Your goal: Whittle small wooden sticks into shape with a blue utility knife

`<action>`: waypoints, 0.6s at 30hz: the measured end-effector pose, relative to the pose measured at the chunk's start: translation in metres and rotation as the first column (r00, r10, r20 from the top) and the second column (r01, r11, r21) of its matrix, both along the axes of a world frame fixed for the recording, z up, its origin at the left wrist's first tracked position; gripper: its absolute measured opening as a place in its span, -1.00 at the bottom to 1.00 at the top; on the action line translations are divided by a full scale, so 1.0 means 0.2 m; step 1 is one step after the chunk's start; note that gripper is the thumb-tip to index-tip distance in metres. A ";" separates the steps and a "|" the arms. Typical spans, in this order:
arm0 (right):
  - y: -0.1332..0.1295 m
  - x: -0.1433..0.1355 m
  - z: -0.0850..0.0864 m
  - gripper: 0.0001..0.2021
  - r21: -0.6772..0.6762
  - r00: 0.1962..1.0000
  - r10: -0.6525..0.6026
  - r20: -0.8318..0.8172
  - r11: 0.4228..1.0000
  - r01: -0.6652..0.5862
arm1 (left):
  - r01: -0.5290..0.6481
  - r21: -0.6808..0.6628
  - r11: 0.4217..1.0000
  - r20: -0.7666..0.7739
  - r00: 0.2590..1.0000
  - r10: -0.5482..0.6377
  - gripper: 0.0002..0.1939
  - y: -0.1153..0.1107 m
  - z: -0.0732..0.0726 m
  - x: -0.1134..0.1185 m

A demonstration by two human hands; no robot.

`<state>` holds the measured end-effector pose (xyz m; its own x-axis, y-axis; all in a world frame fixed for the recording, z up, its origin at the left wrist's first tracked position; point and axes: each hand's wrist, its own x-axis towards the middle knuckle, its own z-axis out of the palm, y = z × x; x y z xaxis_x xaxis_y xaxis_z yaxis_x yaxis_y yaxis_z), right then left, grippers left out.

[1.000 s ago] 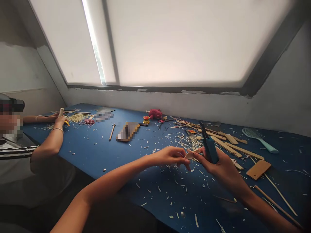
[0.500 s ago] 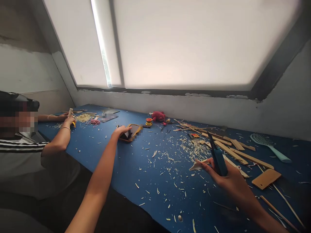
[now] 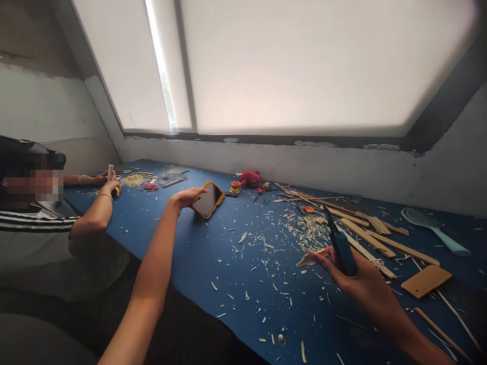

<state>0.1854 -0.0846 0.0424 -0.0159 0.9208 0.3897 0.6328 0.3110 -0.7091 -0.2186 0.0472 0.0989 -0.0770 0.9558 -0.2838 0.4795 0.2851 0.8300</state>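
Observation:
My left hand grips a phone in a yellow-orange case by its left edge. The phone is tilted up off the blue table, its dark screen facing me. On the right, my right hand is closed around the dark teal handle of a craft knife, whose dark tip points up and away. The same hand's fingertips also pinch a thin pale carved piece of wood just over the table. Wood shavings lie scattered beyond and around that piece.
Bamboo strips, a flat wooden tag and a mint-green hairbrush lie at the right. Near the wall sit a red plush toy and a small red-gold item. At the left a co-worker holds a wooden piece.
My left hand has lifted and tilted the phone from lying nearly flat to standing slanted, screen toward me. My right hand has hardly moved. The view has shifted slightly.

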 end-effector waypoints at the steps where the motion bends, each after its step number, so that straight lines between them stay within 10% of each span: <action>1: 0.00 -0.01 0.01 -0.58 -0.018 1.000 0.001 -0.013 1.000 -0.001 | 0.035 -0.013 0.999 0.045 0.998 -0.034 -0.67 -0.02 0.02 0.00; 8: 0.00 0.00 0.02 -0.57 -0.122 0.995 0.051 -0.087 0.991 -0.062 | 0.303 -0.067 0.950 0.264 0.924 -0.276 -0.15 -0.11 0.08 0.03; 18: 0.00 0.00 0.01 -0.62 -0.121 0.993 0.115 0.001 0.986 -0.115 | 0.203 -0.073 0.976 0.252 0.951 -0.179 -0.26 -0.09 0.02 -0.03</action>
